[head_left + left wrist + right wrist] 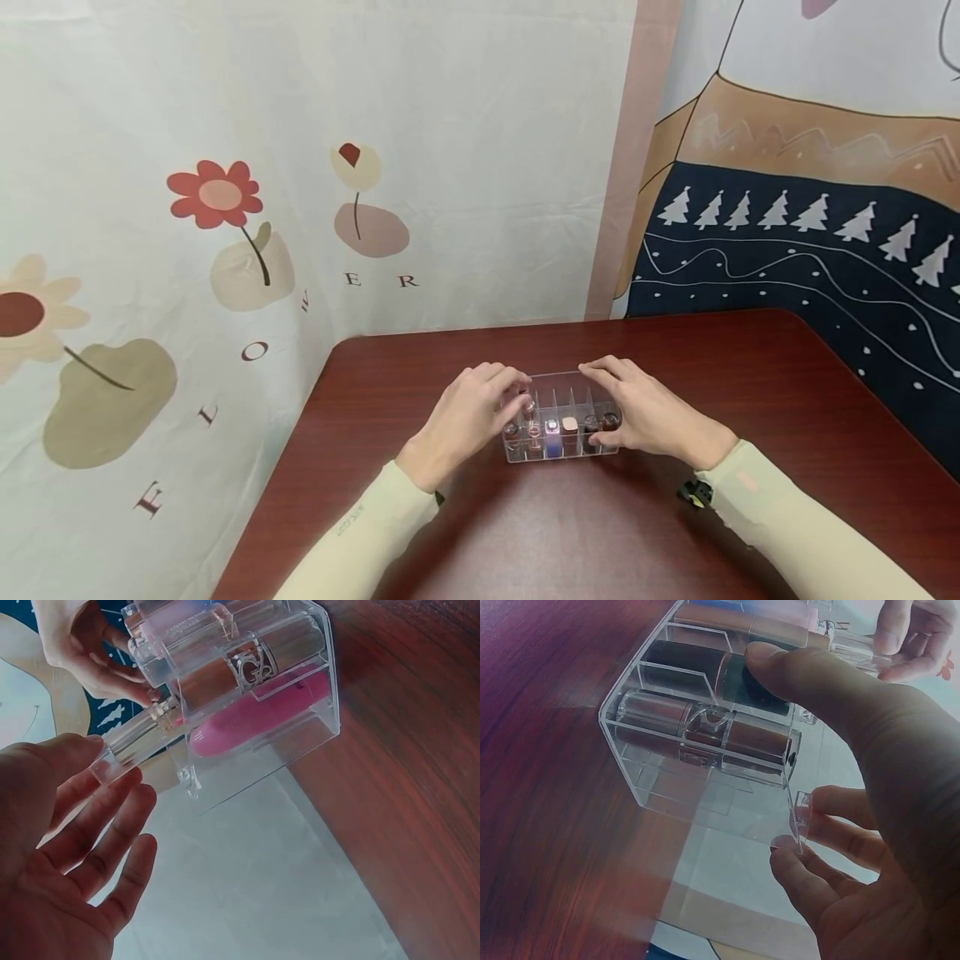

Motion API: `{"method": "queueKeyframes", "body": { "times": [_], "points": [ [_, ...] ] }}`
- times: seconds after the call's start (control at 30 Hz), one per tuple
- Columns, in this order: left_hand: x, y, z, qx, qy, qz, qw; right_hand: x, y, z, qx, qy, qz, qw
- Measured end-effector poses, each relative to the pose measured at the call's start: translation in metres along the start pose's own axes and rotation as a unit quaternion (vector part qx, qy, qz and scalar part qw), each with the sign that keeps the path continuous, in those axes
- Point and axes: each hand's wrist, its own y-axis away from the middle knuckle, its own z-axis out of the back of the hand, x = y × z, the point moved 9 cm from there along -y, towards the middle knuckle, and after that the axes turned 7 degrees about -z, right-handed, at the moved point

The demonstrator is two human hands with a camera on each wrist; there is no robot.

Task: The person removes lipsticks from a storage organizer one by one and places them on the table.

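A clear divided organizer (557, 459) sits on the table with several lipstick and lip gloss tubes in its front row. My left hand (467, 421) is at its left side. In the left wrist view, the thumb and index finger pinch the clear end of a lipstick tube (126, 746) that sticks out of a compartment; the other fingers are spread. Beside it lies a pink tube (259, 712) in the end compartment. My right hand (656, 412) grips the organizer's right side, thumb over a dark tube (682, 664) and fingertips at the back edge.
The organizer stands on a dark red-brown table (555, 533). Behind the table hangs a pale curtain (480, 167) printed with flowers and letters. To the right is a dark blue cloth (750, 258) with white trees.
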Motion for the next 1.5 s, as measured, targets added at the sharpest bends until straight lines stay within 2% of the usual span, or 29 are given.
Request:
{"method": "queueKeyframes", "body": {
  "times": [0.63,1.17,1.5],
  "points": [
    [0.002,0.0,0.023,-0.048,-0.007,0.003,0.9988,0.0,0.0,-0.001,0.0,0.001,-0.001,1.0],
    [0.015,0.007,0.033,-0.069,0.007,0.025,0.9973,-0.001,0.0,-0.001,-0.003,0.001,0.001,1.0],
    [0.022,0.012,0.044,-0.104,0.003,0.033,0.994,-0.002,0.0,-0.002,-0.002,-0.001,-0.001,1.0]
  ]
}}
